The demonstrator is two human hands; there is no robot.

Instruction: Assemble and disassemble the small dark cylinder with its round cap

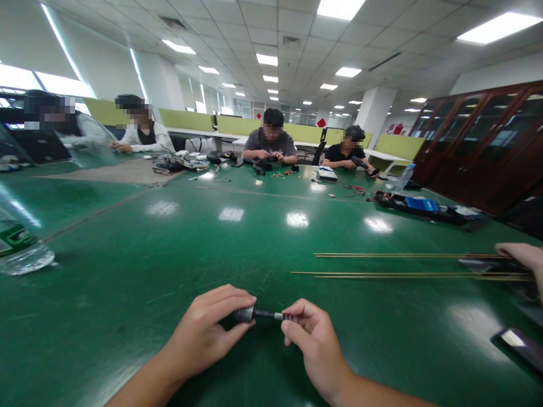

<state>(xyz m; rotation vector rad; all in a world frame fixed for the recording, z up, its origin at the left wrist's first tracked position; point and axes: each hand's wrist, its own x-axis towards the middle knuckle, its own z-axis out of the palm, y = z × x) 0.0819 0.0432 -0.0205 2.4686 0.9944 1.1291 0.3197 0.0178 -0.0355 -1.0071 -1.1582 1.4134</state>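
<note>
1. Held between both hands: dark cylindrical handle (245, 315) with slim black shaft (264, 314).
2. Gripping handle in left hand (207, 328); pinching small ridged metallic piece (290, 317) at shaft's end in right hand (316, 342).
3. Working, apparently, at that end, over glossy green table (169, 249); calling for steady alignment.

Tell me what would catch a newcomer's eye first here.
The broad glossy green table, filling the foreground. Then, low in the middle, two hands: the left and right hold a small dark cylindrical tool between them. Long thin brass-coloured rods stretch across the right side.
</note>
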